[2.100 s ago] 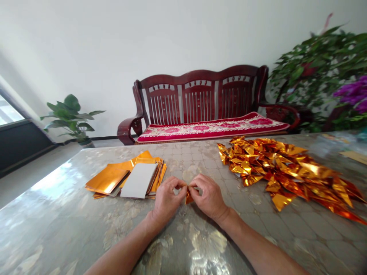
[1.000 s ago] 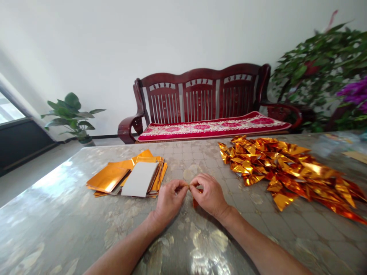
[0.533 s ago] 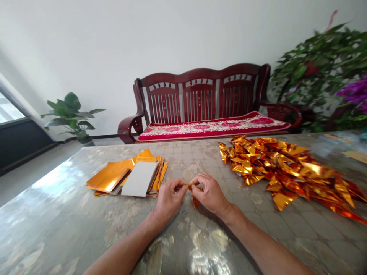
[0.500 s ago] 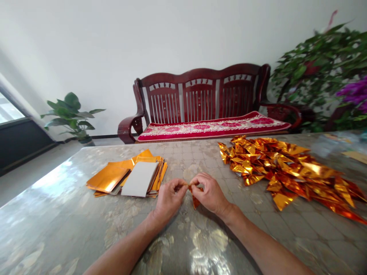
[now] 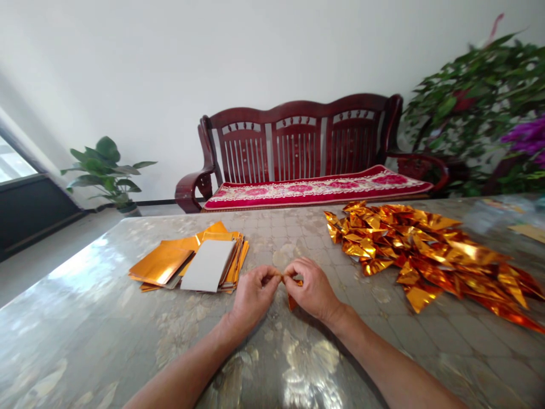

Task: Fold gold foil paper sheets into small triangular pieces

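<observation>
Between my two hands, above the middle of the table, is a small folded piece of shiny orange-gold foil paper (image 5: 292,303). My left hand (image 5: 256,291) pinches its tip between thumb and forefinger. From the other side my right hand (image 5: 311,288) pinches the same piece, and its fingers cover most of it. To the left of my hands lies a stack of flat gold foil paper sheets (image 5: 162,263), with one sheet grey side up (image 5: 208,265). On the right spreads a heap of folded gold foil pieces (image 5: 419,250).
The table (image 5: 204,346) has a glossy patterned cover. Crumpled clear plastic (image 5: 496,213) lies at its far right. Behind it stands a dark red wooden bench (image 5: 296,147) with a floral cushion. Potted plants (image 5: 108,170) are on both sides.
Both hands stay nearly in place, still pinching the foil paper. The small folded piece hangs slightly differently under the right fingers. The stack and the heap look the same.
</observation>
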A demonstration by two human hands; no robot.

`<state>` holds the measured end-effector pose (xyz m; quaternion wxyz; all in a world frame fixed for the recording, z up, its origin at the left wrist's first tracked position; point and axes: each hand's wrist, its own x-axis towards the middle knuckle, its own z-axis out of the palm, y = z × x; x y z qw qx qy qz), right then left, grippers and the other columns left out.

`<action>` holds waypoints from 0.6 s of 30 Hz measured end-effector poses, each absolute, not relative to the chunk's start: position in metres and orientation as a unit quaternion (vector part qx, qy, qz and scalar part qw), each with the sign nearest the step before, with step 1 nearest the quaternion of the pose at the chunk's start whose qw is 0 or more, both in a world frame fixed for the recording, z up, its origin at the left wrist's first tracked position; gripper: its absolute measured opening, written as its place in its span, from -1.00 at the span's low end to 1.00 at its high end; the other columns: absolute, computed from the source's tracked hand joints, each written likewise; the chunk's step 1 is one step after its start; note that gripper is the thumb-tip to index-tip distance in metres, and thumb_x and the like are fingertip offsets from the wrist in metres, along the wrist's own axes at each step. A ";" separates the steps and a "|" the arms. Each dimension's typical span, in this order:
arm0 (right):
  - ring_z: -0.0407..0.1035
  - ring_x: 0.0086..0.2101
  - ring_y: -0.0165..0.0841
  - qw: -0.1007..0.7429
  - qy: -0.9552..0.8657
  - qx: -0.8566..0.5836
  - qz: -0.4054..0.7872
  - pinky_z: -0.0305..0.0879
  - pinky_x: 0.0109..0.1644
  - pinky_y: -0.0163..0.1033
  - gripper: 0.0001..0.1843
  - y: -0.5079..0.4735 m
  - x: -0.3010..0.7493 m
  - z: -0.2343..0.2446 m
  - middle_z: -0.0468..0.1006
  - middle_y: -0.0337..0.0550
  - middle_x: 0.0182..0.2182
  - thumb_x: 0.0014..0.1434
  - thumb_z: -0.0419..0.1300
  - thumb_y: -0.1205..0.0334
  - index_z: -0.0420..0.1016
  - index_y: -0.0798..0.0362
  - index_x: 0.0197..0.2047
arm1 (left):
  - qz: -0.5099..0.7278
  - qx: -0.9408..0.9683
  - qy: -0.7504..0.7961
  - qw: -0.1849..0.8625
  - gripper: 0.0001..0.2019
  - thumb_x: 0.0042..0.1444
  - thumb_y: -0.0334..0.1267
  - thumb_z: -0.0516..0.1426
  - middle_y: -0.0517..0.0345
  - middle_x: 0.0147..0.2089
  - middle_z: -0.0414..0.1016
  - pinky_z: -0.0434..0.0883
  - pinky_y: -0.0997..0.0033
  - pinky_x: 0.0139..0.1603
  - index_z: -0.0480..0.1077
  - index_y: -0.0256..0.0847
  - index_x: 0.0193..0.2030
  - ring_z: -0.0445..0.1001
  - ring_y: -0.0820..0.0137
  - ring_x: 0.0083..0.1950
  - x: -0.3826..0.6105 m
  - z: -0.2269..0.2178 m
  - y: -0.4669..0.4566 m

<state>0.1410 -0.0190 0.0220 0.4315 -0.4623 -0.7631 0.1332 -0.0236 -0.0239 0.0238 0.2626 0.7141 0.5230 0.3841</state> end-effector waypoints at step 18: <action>0.34 -0.37 -0.33 0.432 -0.761 -0.464 0.139 0.21 -0.22 -0.25 -0.84 -0.019 0.143 0.021 0.48 -0.23 -0.48 0.04 0.17 0.45 0.41 0.02 -0.49 | 0.375 0.710 0.531 0.270 -0.81 0.13 -0.25 0.10 0.20 -0.42 0.56 0.28 0.52 -0.34 0.54 -0.23 -0.35 0.46 0.43 -0.39 -0.024 0.026 -0.023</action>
